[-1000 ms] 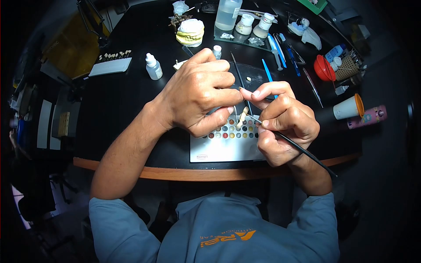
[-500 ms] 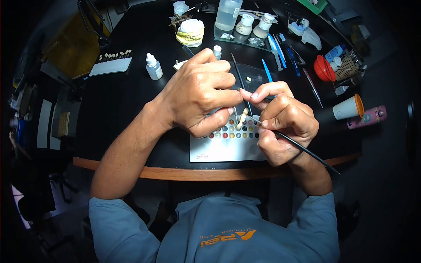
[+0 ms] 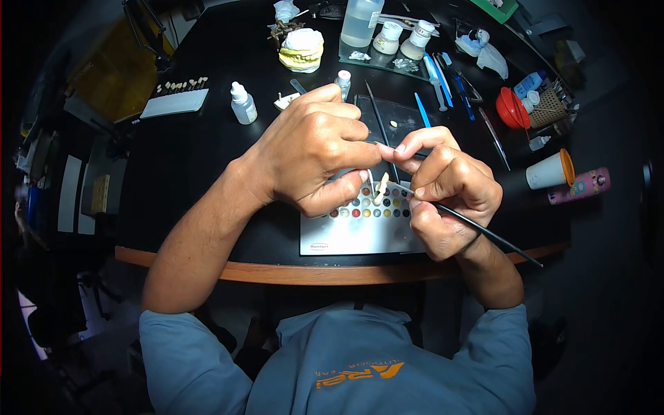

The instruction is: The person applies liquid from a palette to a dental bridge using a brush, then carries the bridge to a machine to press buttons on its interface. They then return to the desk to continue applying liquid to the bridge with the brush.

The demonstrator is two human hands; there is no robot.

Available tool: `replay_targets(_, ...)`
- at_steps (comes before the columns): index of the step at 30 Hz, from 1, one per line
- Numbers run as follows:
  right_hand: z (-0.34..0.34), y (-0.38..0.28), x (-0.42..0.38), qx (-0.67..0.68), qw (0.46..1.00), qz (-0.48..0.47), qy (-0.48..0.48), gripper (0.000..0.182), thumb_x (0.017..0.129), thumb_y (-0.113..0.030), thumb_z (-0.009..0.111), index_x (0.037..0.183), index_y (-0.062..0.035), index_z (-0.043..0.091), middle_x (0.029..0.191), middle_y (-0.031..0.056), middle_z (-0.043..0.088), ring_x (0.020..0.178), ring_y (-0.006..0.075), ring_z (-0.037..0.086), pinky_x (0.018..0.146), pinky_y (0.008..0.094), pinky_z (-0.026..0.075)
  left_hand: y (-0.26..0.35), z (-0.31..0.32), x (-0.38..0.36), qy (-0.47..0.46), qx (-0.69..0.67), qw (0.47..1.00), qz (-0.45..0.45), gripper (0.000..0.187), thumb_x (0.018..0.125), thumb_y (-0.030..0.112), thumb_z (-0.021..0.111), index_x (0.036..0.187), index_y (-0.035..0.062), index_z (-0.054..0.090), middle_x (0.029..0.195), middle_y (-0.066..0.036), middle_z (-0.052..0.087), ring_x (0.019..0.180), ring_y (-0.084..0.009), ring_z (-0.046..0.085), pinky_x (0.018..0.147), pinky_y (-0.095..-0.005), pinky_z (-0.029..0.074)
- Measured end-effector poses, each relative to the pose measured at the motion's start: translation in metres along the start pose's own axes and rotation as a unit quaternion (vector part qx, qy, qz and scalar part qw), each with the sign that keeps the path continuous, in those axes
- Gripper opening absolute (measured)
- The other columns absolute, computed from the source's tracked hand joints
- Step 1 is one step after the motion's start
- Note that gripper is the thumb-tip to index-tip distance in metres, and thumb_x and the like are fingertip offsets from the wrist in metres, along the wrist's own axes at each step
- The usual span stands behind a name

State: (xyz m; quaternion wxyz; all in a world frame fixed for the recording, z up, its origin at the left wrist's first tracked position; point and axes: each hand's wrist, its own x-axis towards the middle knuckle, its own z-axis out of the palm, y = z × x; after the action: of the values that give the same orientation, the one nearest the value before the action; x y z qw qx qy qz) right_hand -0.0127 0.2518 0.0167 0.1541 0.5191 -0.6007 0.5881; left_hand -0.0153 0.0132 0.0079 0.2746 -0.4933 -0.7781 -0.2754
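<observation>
A small tooth-coloured dental bridge (image 3: 381,188) is held at the tips of a thin metal holder (image 3: 371,182). My left hand (image 3: 318,152) is closed around this holder, most of which is hidden inside the fist. Between the thumb and fingers of my right hand (image 3: 453,190) is a slim black brush (image 3: 494,238), its tip by the right side of the bridge. Fingers of both hands meet above the piece. Below them lies a white palette (image 3: 346,238) with rows of coloured wells.
A dropper bottle (image 3: 243,104) and a shade-tab holder (image 3: 175,102) stand left. Jars (image 3: 417,41) and a large bottle (image 3: 361,22) rest on a glass plate at the back. To the right are a red bowl (image 3: 510,108) and a paper cup (image 3: 546,169). Another brush (image 3: 379,121) lies behind my hands.
The brush's rear end has swung slightly down and right as my right hand shifts a little. The dental bridge has turned and moved slightly. My left hand stays nearly in place.
</observation>
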Motion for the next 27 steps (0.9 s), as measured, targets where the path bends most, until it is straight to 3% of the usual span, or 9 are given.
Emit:
replay_targets(10, -0.002, 0.0, 0.0, -0.017, 1.0, 0.004, -0.023, 0.014, 0.061, 0.007, 0.063, 0.067, -0.0026, 0.054, 0.065, 0.0063, 0.059, 0.078, 0.0289, 0.068, 0.081, 0.0434, 0.059, 0.001, 0.0, 0.001, 0.003, 0.0, 1.0, 0.001, 0.032, 0.066, 0.025, 0.064, 0.086, 0.0036, 0.076, 0.06, -0.004, 0.045, 0.058, -0.0227, 0.042, 0.062, -0.04, 0.03)
replay_targets(16, -0.002, -0.005, 0.0, -0.002, 1.0, -0.025, -0.005, 0.016, 0.06, 0.007, 0.061, 0.072, -0.0022, 0.056, 0.067, 0.0071, 0.06, 0.081, 0.0323, 0.069, 0.079, 0.0427, 0.058, 0.0, -0.002, 0.001, 0.001, 0.008, 1.0, 0.009, 0.039, 0.068, 0.027, 0.064, 0.094, 0.003, 0.08, 0.064, -0.004, 0.048, 0.062, -0.0228, 0.044, 0.065, -0.04, 0.033)
replay_targets(19, 0.0, -0.011, 0.001, 0.013, 0.999, -0.044, -0.022, 0.016, 0.061, 0.007, 0.065, 0.074, -0.0017, 0.059, 0.07, 0.0082, 0.062, 0.088, 0.0336, 0.07, 0.094, 0.0536, 0.062, 0.0, -0.002, 0.002, 0.017, 0.009, 1.0, 0.015, 0.039, 0.07, 0.029, 0.064, 0.095, 0.0032, 0.08, 0.069, -0.005, 0.049, 0.066, -0.023, 0.045, 0.069, -0.0399, 0.034)
replay_targets(22, -0.001, -0.015, -0.001, -0.013, 0.998, -0.045, -0.04, 0.015, 0.065, 0.007, 0.069, 0.075, -0.0012, 0.062, 0.072, 0.0095, 0.064, 0.094, 0.0345, 0.07, 0.102, 0.0596, 0.059, 0.001, -0.005, 0.002, 0.011, 0.009, 1.0, 0.013, 0.038, 0.073, 0.03, 0.063, 0.095, 0.0035, 0.08, 0.071, -0.005, 0.05, 0.069, -0.0229, 0.045, 0.072, -0.0398, 0.033)
replay_targets(27, -0.002, -0.02, -0.002, 0.003, 0.998, -0.049, -0.034, 0.012, 0.076, 0.007, 0.073, 0.079, -0.0004, 0.064, 0.077, 0.0125, 0.069, 0.104, 0.0376, 0.069, 0.104, 0.0627, 0.057, 0.003, 0.009, 0.0, 0.066, -0.035, 0.997, -0.018, 0.038, 0.078, 0.032, 0.061, 0.093, 0.0025, 0.079, 0.069, -0.006, 0.05, 0.067, -0.0228, 0.044, 0.072, -0.0397, 0.033)
